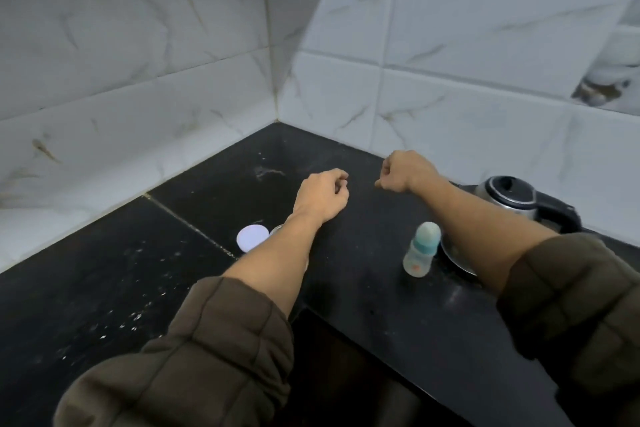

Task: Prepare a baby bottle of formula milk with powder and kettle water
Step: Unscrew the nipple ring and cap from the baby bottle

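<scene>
Hands over black counter (346,288), in corner of marble-look tiled walls (467,45). Left hand (320,196) out above the counter's middle, back up, fingers curled loosely inward, holding nothing visible. Right hand (405,172) just beside it, further toward the back wall, fingers closed into a loose fist, also with nothing seen in it; whether anything small sits inside either fist, cannot tell. Hands near each other but apart. Both forearms bare, brown quilted sleeves (194,357) pushed up near the elbows.

Bottle (420,250) upright on the counter, under and just left of the right forearm: clear body, teal collar, pale domed cap on top. Untouched by either hand. Contents not readable from here.

Kettle (512,196) at the right, against the back wall, steel body with black lid and black handle, lid down, partly hidden behind the right arm. Steel dish (453,260) just beside the bottle's right, mostly covered by the forearm; only a curved rim showing.

White lid (252,237) flat on the counter, left of the left forearm. Glass jar (277,229) touching or just beside it, almost wholly hidden by the arm; contents not visible.

Pale specks scattered over the counter's left slab, and a faint smear near the corner. Grout seam running diagonally across the counter, past the lid.
</scene>
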`<action>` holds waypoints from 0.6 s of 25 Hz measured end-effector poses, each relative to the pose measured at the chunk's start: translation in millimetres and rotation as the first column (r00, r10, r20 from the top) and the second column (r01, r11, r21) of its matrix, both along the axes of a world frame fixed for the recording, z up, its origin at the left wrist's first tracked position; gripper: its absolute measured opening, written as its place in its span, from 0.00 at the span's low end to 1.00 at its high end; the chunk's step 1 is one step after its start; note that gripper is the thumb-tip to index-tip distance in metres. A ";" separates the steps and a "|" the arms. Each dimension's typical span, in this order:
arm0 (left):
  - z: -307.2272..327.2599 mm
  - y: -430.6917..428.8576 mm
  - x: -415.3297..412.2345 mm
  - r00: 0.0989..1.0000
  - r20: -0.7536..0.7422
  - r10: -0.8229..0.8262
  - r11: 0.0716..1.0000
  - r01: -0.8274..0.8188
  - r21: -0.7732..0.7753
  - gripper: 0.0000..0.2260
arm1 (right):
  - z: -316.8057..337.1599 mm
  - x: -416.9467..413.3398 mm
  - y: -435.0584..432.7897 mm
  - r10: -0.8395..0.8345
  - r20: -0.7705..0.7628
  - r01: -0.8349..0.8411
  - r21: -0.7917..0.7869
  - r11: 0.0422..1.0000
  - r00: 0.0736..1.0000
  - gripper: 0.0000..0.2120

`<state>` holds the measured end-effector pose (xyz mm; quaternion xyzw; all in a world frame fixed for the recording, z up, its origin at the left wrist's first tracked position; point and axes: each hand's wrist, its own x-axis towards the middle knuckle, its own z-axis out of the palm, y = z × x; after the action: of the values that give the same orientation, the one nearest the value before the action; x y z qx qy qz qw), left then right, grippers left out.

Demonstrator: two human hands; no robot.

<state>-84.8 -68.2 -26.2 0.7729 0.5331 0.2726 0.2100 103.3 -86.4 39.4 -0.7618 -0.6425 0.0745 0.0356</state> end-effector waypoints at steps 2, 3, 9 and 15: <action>-5.2 -11.6 24.2 0.996 -0.025 -0.082 0.995 0.080 -0.052 0.17 | -2.7 21.5 -18.2 -0.047 0.004 0.047 -0.030 0.998 0.999 0.03; -9.7 -16.1 33.9 0.993 -0.044 -0.113 0.990 0.109 -0.086 0.18 | -6.1 29.5 -26.0 -0.061 0.012 0.062 -0.064 0.996 0.998 0.04; -48.4 -42.8 81.0 0.956 -0.148 -0.253 0.938 0.205 -0.279 0.28 | -35.6 56.2 -61.1 -0.102 0.066 0.114 -0.211 0.971 0.993 0.23; -75.2 -47.6 102.3 0.948 -0.023 -0.319 0.883 0.288 -0.371 0.42 | -60.6 63.6 -71.0 -0.116 0.042 0.123 -0.265 0.956 0.992 0.27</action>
<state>17.5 -115.9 -101.4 0.8051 0.4550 0.1007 0.3670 166.9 -157.4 -21.2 -0.7978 -0.5800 0.1485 -0.0713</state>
